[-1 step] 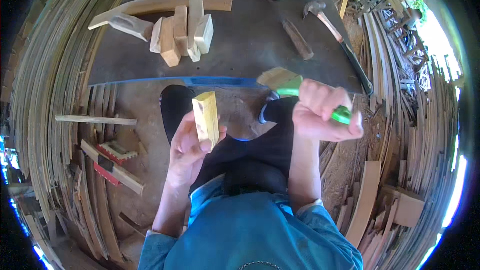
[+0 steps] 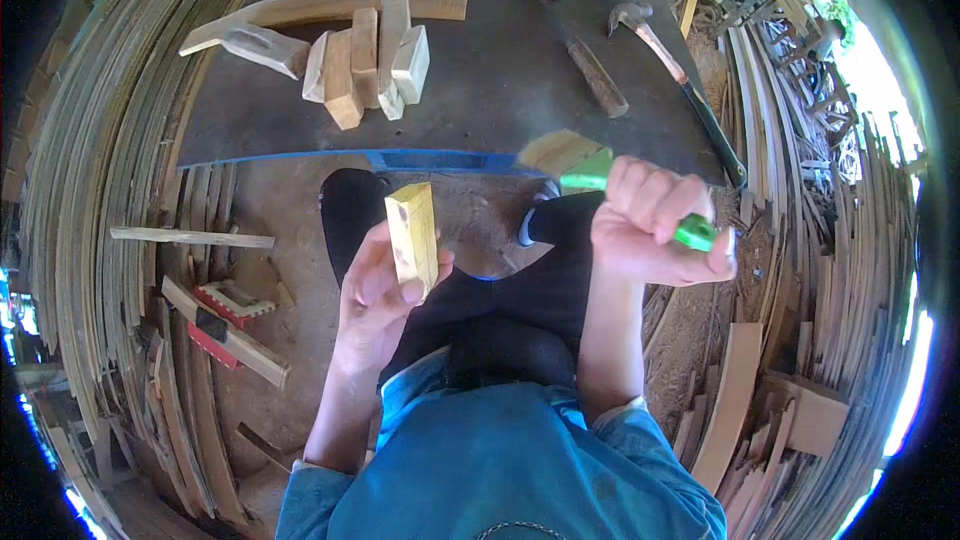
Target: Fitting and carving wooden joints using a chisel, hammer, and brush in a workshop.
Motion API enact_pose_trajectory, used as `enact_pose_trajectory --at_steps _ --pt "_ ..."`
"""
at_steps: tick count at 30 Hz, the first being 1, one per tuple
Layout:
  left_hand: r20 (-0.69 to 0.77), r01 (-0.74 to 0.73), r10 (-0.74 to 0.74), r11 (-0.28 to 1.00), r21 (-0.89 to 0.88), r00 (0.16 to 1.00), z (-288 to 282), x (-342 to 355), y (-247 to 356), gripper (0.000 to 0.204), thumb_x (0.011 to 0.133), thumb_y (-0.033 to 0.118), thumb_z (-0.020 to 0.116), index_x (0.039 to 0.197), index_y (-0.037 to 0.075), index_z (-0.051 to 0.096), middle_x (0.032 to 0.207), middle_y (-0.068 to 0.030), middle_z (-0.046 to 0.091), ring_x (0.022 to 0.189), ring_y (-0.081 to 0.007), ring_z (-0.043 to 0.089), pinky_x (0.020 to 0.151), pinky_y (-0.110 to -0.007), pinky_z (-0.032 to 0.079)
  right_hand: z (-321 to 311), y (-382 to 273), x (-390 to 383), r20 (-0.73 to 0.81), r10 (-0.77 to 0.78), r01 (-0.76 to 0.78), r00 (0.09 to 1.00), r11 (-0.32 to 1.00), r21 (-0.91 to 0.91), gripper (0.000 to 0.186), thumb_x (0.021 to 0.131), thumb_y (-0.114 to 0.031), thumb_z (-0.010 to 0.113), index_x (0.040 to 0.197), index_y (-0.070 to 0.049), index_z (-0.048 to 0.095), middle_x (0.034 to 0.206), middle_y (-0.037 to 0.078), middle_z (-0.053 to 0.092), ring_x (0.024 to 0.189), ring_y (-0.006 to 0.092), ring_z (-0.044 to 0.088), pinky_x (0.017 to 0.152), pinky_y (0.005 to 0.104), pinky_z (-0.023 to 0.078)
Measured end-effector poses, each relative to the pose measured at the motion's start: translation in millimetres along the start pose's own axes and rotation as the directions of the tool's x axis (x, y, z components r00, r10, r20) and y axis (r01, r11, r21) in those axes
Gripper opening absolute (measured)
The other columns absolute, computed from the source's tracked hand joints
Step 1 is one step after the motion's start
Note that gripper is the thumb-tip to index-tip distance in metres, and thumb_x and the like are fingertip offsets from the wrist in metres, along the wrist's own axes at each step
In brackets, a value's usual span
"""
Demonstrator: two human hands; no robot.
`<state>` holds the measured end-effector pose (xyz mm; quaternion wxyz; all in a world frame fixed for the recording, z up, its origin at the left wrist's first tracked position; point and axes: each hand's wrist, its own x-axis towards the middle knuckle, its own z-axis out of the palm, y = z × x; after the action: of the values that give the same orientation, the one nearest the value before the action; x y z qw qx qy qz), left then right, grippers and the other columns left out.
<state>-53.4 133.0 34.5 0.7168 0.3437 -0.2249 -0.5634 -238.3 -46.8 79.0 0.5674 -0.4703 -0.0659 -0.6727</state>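
Clock ref = frame ctr. Tall stacks of thin brown timber strips (image 2: 85, 190) at 9, more strips at 3. Dark flat tabletop w/ blue front edge (image 2: 480, 70) at 12. On it: long curved light-brown wooden plank (image 2: 310, 8), approx. 11; claw hammer w/ wood-and-black handle (image 2: 688, 88), approx. 2; grp of short pale & brown wooden blocks (image 2: 342, 80) at 11, nr plank. R hand (image 2: 652, 220) at 3, fingers wrapped firmly round green-handled tool w/ broad tan head (image 2: 588, 172); head points to 10 from the fist, blurred, exact type unclear; green handle end shows past thumb side. L hand (image 2: 375, 285), approx. 8, gripping pale-yellow wooden block (image 2: 410, 235) betw. thumb & fingers; block held upright, slight tilt, just L of ctr, apart from tool head.
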Motion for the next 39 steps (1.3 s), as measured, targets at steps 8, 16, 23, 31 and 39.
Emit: enact_pose_trajectory --at_steps 8,16,23,31,39 --pt "-0.027 -0.057 0.059 0.997 0.046 0.998 10 -16 7 0.069 0.082 0.016 0.079 0.141 0.002 0.045 0.129 -0.0124 0.059 0.116 -0.0271 0.063 0.106 -0.045 0.048 -6 73 91 -0.009 0.021 -0.021 1.000 0.995 -0.094 0.053 0.090 -0.055 0.030 0.060 -0.012 0.034 0.049 0.000 0.030 0.044 0.0142 0.025 0.046 0.0318 0.020" --pt "-0.092 -0.058 0.068 0.993 0.106 0.993 0 -24 4 0.078 0.079 0.022 0.081 0.143 -0.001 0.041 0.133 -0.0158 0.058 0.118 -0.0285 0.063 0.105 -0.041 0.051 -13 39 31 -0.031 0.219 -0.219 0.975 0.976 -0.015 0.054 0.087 -0.060 0.033 0.057 -0.014 0.035 0.046 -0.003 0.026 0.042 0.0136 0.020 0.045 0.0322 0.017" --pt "0.001 -0.067 0.067 0.995 0.076 0.998 -1 -19 -5 0.068 0.082 0.013 0.076 0.142 0.003 0.045 0.129 -0.0124 0.060 0.117 -0.0267 0.063 0.106 -0.044 0.047 2 27 46 -0.036 0.149 -0.149 0.988 0.989 0.020 0.058 0.095 -0.057 0.034 0.057 -0.014 0.035 0.048 -0.003 0.029 0.040 0.0118 0.020 0.041 0.0294 0.017" --pt "-0.070 -0.078 0.086 0.990 0.114 0.994 -1 -27 -8 0.066 0.081 0.016 0.077 0.137 -0.001 0.046 0.128 -0.0141 0.058 0.117 -0.0275 0.062 0.106 -0.044 0.048 34 92 65 -0.067 0.319 -0.312 0.945 0.945 0.099 0.036 0.089 -0.030 0.046 0.060 -0.012 0.034 0.053 -0.001 0.035 0.044 0.0087 0.028 0.041 0.0257 0.021" --pt "-0.128 -0.135 0.150 0.983 0.122 0.980 9 -37 -8 0.069 0.081 0.015 0.077 0.139 -0.002 0.045 0.132 -0.0169 0.057 0.116 -0.0296 0.064 0.105 -0.045 0.050 6 71 50 -0.368 0.222 -0.268 0.903 0.960 -0.077 0.039 0.096 -0.016 0.047 0.059 -0.007 0.039 0.048 0.004 0.041 0.039 0.0096 0.035 0.040 0.0290 0.026"
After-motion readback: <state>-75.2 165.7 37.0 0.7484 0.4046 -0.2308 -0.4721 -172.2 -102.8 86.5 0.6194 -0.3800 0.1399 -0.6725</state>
